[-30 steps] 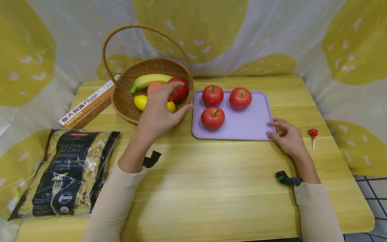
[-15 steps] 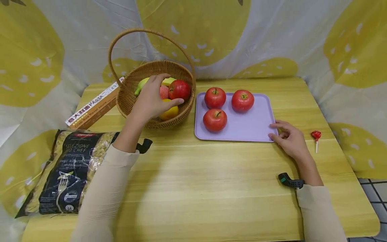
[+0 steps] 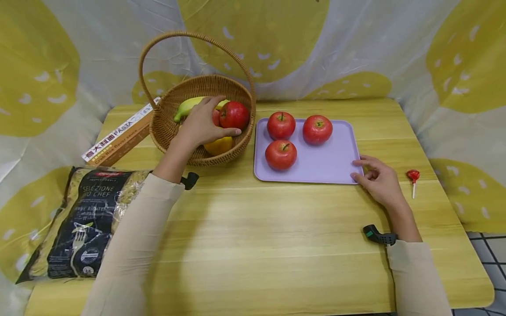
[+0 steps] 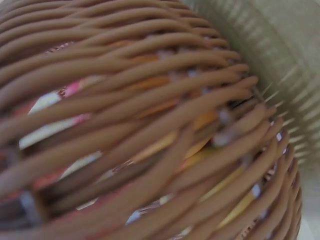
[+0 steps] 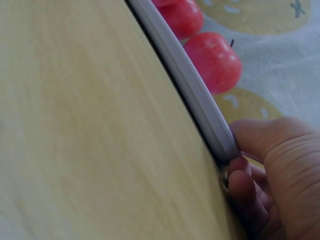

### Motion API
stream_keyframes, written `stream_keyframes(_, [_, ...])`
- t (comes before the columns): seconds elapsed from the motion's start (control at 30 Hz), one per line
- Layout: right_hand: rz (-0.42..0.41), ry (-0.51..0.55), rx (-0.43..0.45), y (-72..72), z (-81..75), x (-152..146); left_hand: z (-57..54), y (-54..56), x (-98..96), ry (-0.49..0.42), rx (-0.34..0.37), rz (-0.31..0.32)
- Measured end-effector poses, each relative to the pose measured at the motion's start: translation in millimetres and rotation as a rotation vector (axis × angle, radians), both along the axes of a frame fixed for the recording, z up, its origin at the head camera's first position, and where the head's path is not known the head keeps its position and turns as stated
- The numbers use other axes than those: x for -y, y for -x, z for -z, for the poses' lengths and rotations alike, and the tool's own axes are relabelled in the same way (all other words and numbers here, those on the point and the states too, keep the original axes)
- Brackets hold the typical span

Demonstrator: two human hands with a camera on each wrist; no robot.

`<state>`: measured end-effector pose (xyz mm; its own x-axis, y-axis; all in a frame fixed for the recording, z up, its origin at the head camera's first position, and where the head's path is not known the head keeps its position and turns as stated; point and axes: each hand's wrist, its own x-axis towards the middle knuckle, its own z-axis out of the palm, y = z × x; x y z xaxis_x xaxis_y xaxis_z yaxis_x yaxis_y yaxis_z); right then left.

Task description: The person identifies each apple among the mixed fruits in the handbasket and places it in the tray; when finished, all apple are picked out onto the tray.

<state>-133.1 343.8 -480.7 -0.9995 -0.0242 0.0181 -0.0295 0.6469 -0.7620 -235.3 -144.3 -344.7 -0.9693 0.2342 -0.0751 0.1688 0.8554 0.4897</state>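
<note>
My left hand (image 3: 201, 120) reaches into the wicker basket (image 3: 170, 142), its thumb and fingers round a red apple (image 3: 236, 114) at the basket's right side. A banana (image 3: 187, 105) and a yellow fruit (image 3: 218, 146) lie beside and below that hand, and a pinkish fruit is mostly hidden behind the fingers. Woven basket wall (image 4: 150, 110) fills the left wrist view, hiding the hand. At its right front corner, a lilac tray (image 3: 316, 169) is pinched by my right hand (image 3: 379, 180); the right wrist view shows thumb and fingers at the rim (image 5: 200, 95). Three red apples (image 3: 280, 155) sit on the tray.
A pasta bag (image 3: 84, 219) lies at the left front, with a long pasta box (image 3: 122, 134) behind it, reaching to the basket. A red lollipop (image 3: 413, 176) lies right of the tray. A patterned cloth (image 3: 356, 48) hangs behind the wooden table (image 3: 292, 254).
My left hand has moved left and down within the basket, uncovering the red apple, and its thumb and fingers have closed in on it. My right hand stays at the tray corner.
</note>
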Motion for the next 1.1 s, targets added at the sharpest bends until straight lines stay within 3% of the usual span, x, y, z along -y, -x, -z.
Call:
stream_keyframes(0.2, [0.001,-0.007,-0.007,-0.2,0.7,0.0,8.6,7.4,-0.7,0.007,0.004,-0.012])
stream_keyframes(0.57, [0.004,-0.003,0.006,-0.4,1.9,-0.4,10.8,11.3,-4.5,0.027,0.038,-0.03])
stream_keyframes(1.1, [0.006,0.001,-0.009,0.3,1.7,0.6,15.2,21.3,1.6,0.008,0.158,-0.004])
